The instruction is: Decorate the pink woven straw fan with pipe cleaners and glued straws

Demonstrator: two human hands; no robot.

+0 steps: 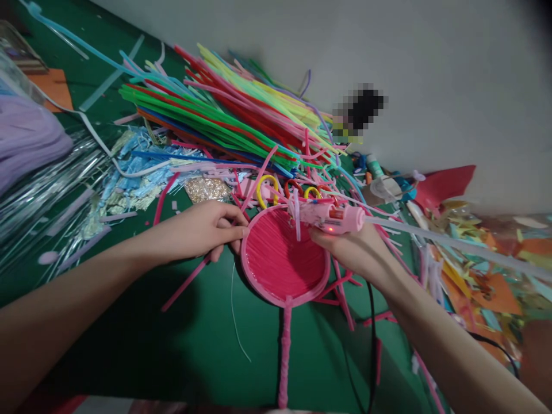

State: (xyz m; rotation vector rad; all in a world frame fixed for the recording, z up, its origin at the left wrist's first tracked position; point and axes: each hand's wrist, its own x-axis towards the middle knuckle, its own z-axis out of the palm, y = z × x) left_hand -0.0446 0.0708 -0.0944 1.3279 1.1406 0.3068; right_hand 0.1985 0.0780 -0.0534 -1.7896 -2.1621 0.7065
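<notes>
A round piece made of pink pipe cleaners (282,259) lies at the centre of the green table, with a lighter pink rim and a wrapped stem (284,356) pointing toward me. At its left edge, my left hand (215,227) has thumb and forefinger closed on the rim, the other fingers curled below. A loose pink pipe cleaner (183,287) sticks out under that hand. My right hand (353,247) grips a pink glue gun (332,218) over the disc's upper right. A clear glue stick (414,230) juts from the gun's back; its small light glows.
A big bundle of coloured pipe cleaners (224,126) lies behind the disc. Scissors with yellow handles (267,192) are just beyond the rim. Tinsel (60,190) and purple material (30,135) lie left, orange scraps (495,293) right. A black cord (372,345) hangs below the gun.
</notes>
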